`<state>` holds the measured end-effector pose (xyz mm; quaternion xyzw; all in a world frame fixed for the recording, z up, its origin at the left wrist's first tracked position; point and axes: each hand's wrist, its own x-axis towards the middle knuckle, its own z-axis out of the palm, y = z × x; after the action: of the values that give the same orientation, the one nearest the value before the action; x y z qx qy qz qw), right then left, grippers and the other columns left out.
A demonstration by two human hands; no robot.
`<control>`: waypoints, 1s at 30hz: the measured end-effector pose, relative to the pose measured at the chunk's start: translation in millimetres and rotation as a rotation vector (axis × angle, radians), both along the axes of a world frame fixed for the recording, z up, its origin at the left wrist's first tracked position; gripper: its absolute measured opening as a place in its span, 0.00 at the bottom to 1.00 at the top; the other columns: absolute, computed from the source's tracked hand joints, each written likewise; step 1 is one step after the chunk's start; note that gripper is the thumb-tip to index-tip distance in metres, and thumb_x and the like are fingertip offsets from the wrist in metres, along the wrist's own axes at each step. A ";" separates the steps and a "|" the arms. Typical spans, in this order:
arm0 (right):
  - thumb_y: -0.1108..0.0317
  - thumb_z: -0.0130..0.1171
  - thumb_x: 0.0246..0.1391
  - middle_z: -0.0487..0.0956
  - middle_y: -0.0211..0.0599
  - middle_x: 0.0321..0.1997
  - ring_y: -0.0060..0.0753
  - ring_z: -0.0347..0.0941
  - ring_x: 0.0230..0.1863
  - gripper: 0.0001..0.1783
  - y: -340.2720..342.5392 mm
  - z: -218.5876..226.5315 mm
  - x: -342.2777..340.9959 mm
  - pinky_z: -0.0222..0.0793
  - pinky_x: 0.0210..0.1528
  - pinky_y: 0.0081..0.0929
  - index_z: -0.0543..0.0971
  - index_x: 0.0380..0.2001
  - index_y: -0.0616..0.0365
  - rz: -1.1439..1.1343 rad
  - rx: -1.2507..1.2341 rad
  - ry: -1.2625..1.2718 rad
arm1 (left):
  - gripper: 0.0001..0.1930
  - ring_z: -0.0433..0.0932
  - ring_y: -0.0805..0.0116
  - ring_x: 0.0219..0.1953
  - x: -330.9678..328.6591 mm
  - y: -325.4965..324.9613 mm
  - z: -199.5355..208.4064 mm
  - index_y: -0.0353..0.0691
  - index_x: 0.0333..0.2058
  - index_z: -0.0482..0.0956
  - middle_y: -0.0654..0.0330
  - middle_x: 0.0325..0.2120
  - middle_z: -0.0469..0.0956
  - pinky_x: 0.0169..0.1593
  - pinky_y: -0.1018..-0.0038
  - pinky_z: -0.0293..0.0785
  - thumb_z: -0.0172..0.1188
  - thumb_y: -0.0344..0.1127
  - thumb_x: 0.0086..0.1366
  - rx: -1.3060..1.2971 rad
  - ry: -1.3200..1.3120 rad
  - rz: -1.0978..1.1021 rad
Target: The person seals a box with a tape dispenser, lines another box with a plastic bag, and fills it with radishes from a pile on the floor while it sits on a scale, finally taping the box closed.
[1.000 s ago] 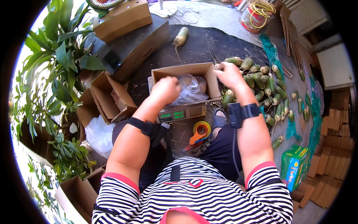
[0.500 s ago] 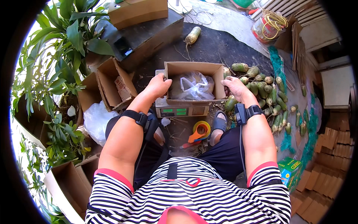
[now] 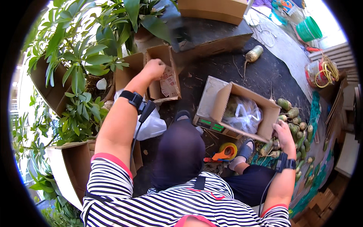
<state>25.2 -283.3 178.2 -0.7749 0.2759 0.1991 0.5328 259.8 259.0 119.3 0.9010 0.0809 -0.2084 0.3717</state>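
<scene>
A cardboard box (image 3: pixel 249 90) holding a tied clear plastic bag (image 3: pixel 245 115) rests partly on a metal weighing scale (image 3: pixel 211 94) with a lit green display. My right hand (image 3: pixel 284 133) grips the near right corner of this box, fingers curled at its edge. Out to the left, my left hand (image 3: pixel 154 69) hovers over a second cardboard box (image 3: pixel 153 89) that has a printed sheet (image 3: pixel 168 83) inside. Its fingers are curled; whatever they hold, if anything, is hidden.
Many green radishes (image 3: pixel 298 125) lie on the right beside teal netting (image 3: pixel 314 109), with a lone radish (image 3: pixel 254 53) further back. An orange tape dispenser (image 3: pixel 223 153) sits near my foot. Leafy plants (image 3: pixel 81 49) crowd the left, above a white plastic bag (image 3: pixel 151 126).
My left hand has let go of the box on the scale and moved left to the second box. The box has shifted right on the scale. My view has turned left.
</scene>
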 end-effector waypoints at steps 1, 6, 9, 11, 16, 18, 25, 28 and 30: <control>0.72 0.53 0.55 0.76 0.27 0.29 0.20 0.69 0.27 0.07 2.5 2.7 0.2 0.67 0.31 0.22 0.76 0.35 0.62 -0.025 0.041 -0.013 | 0.12 0.79 0.69 0.28 5.8 9.4 -23.0 0.35 0.41 0.78 0.60 0.28 0.79 0.30 0.72 0.77 0.52 0.35 0.65 0.035 0.119 0.046; 0.74 0.51 0.55 0.78 0.29 0.37 0.19 0.70 0.32 0.15 3.1 7.2 2.0 0.67 0.36 0.20 0.75 0.45 0.66 -0.071 0.079 0.046 | 0.13 0.82 0.51 0.42 17.5 2.9 -130.5 0.36 0.34 0.85 0.44 0.37 0.81 0.45 0.65 0.78 0.60 0.33 0.49 0.658 0.191 -0.539; 0.75 0.51 0.54 0.78 0.28 0.39 0.19 0.70 0.34 0.15 8.6 16.7 10.4 0.67 0.39 0.20 0.76 0.45 0.66 -0.049 0.078 0.117 | 0.18 0.80 0.51 0.47 33.0 10.0 -189.6 0.41 0.40 0.84 0.47 0.44 0.80 0.50 0.64 0.76 0.65 0.33 0.48 0.689 0.356 -0.587; 0.76 0.50 0.53 0.78 0.28 0.39 0.19 0.70 0.37 0.14 7.3 15.7 6.2 0.66 0.41 0.20 0.76 0.44 0.66 -0.078 0.037 0.109 | 0.19 0.79 0.51 0.48 33.2 -5.1 -200.3 0.43 0.43 0.84 0.48 0.45 0.81 0.52 0.64 0.76 0.66 0.34 0.49 0.502 0.278 -0.080; 0.78 0.50 0.46 0.79 0.29 0.37 0.19 0.71 0.37 0.15 22.2 22.0 21.1 0.65 0.42 0.20 0.78 0.39 0.68 -0.134 0.031 0.133 | 0.26 0.65 0.47 0.63 52.0 -10.7 -205.7 0.48 0.61 0.66 0.49 0.65 0.59 0.61 0.58 0.68 0.54 0.36 0.63 0.336 0.281 0.013; 0.78 0.50 0.46 0.79 0.29 0.36 0.19 0.71 0.36 0.15 25.1 24.0 27.5 0.65 0.41 0.20 0.78 0.38 0.68 -0.142 0.011 0.156 | 0.25 0.60 0.48 0.66 47.4 -11.1 -215.2 0.48 0.61 0.65 0.49 0.67 0.53 0.61 0.56 0.68 0.51 0.35 0.65 0.309 0.237 0.060; 0.78 0.51 0.46 0.79 0.27 0.31 0.17 0.70 0.31 0.10 28.8 27.1 34.8 0.65 0.36 0.20 0.78 0.33 0.68 -0.053 -0.122 0.201 | 0.14 0.75 0.44 0.52 44.0 -0.5 -221.9 0.40 0.45 0.78 0.45 0.50 0.76 0.52 0.57 0.76 0.53 0.29 0.61 0.415 0.143 0.045; 0.77 0.51 0.46 0.78 0.27 0.29 0.17 0.69 0.30 0.09 31.5 27.0 33.4 0.64 0.33 0.20 0.78 0.31 0.68 0.007 -0.184 0.182 | 0.14 0.78 0.42 0.46 37.5 3.9 -215.0 0.36 0.44 0.78 0.42 0.43 0.79 0.50 0.56 0.76 0.54 0.26 0.59 0.365 0.030 0.220; 0.76 0.52 0.47 0.77 0.28 0.27 0.17 0.69 0.29 0.09 22.0 21.5 26.7 0.64 0.32 0.20 0.78 0.32 0.68 0.052 -0.235 0.149 | 0.14 0.78 0.41 0.45 33.4 4.2 -196.9 0.32 0.44 0.78 0.39 0.41 0.79 0.49 0.57 0.75 0.54 0.27 0.60 0.295 -0.101 0.349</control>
<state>52.0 -261.3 199.7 -0.8219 0.3156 0.2361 0.4112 293.2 263.2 -77.6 0.9273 0.2462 -0.0814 0.2700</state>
